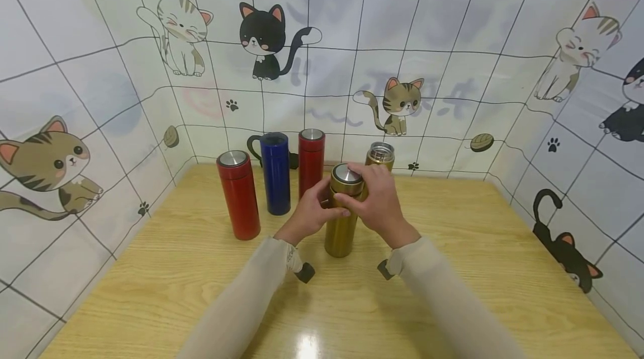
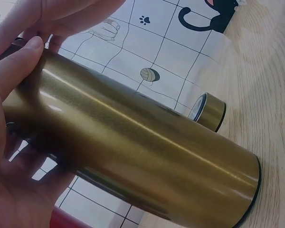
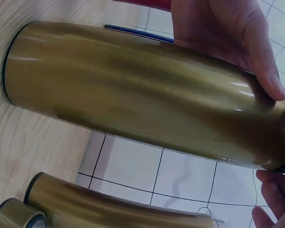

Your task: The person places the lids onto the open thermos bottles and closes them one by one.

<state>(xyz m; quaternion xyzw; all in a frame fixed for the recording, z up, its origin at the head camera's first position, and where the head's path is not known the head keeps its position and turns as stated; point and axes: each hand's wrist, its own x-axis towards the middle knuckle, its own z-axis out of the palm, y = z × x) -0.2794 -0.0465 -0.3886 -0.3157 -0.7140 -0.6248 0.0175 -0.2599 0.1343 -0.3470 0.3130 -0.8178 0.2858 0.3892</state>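
A gold thermos flask [image 1: 340, 239] with a silver-topped lid [image 1: 348, 174] stands upright on the table. My left hand [image 1: 313, 212] grips the flask's body just below the lid; in the left wrist view, its thumb lies along the gold side. My right hand [image 1: 376, 202] holds the lid from the right, fingers around its rim. Behind that hand stands a second gold flask [image 1: 380, 153], its silver mouth uncovered. A loose gold cap [image 2: 213, 113] rests on the table in the left wrist view. The right wrist view also shows the cap [image 3: 12, 214] beside the second flask [image 3: 114, 204].
To the left stand a red flask [image 1: 240, 202], a blue tumbler [image 1: 276, 177] and another red flask [image 1: 311, 160]. A black handle [image 1: 253, 146] shows behind the blue one. Walls printed with cats and grid lines [image 1: 332, 62] surround the wooden table [image 1: 166, 286].
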